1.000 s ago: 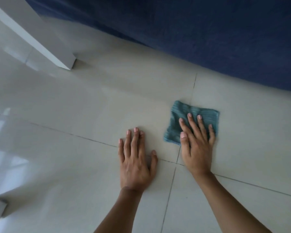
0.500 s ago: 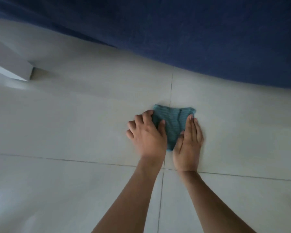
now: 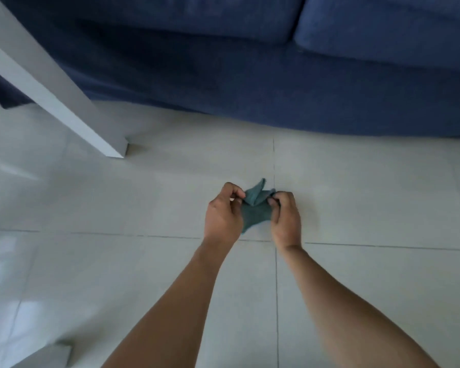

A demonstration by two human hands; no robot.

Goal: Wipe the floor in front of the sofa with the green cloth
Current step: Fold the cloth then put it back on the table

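The green cloth (image 3: 254,208) is bunched up and lifted off the pale tiled floor (image 3: 369,197), held between both hands. My left hand (image 3: 223,212) pinches its left edge with thumb and fingers. My right hand (image 3: 286,216) pinches its right edge. A corner of the cloth sticks up between the fingertips and another hangs down toward the floor. The dark blue sofa (image 3: 276,83) runs across the top of the view, just beyond the hands.
A white table leg (image 3: 64,102) slants down to the floor at the upper left, close to the sofa's base. Another white foot (image 3: 45,354) shows at the bottom left corner. Tile joints cross under the hands.
The cloth lay flat under my right hand; my left hand came onto it, and now both hands have gathered it up off the floor. The view has pulled back from the floor.
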